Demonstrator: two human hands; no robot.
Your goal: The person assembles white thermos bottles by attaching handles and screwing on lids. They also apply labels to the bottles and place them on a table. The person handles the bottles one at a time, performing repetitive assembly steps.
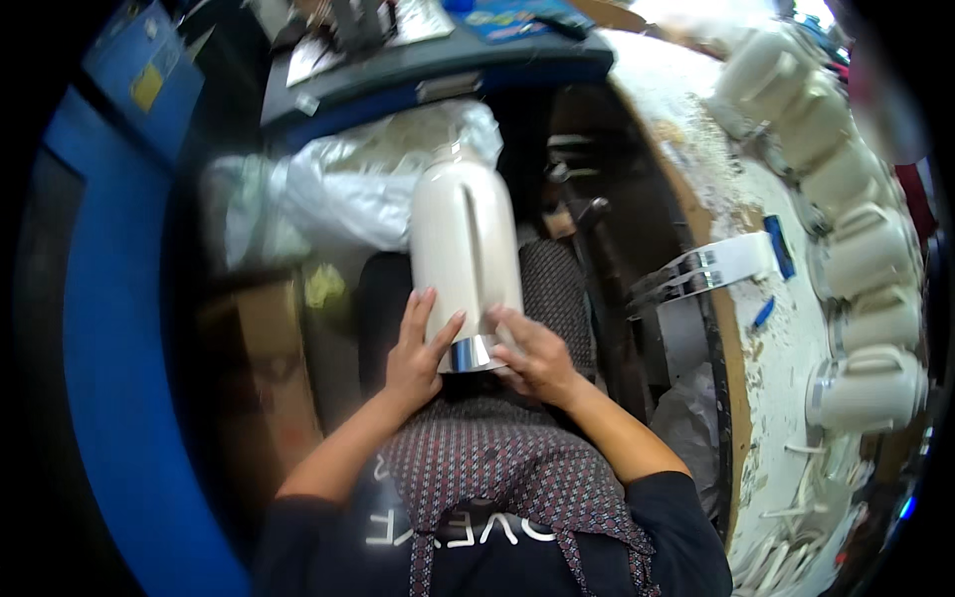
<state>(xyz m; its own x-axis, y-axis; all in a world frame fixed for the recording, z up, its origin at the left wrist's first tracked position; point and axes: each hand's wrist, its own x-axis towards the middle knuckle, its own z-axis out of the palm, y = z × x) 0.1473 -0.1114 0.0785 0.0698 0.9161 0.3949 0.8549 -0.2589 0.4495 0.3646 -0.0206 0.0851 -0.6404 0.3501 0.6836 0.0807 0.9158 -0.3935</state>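
Patterned apron (497,468) covers the lap below 2 hands. Left hand (416,355) and right hand (534,355) clasp a cream metal flask (465,249) (shiny steel base toward the person). Right of them curves a workbench edge (731,348); plastic sheeting (338,199) lies beyond.

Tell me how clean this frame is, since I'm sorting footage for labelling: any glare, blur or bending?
Head view: a bright glare streak runs down the cream flask body; the left hand and right hand on it are fairly sharp; the row of cream jugs looks soft and curves with the fisheye rim; corners are black.
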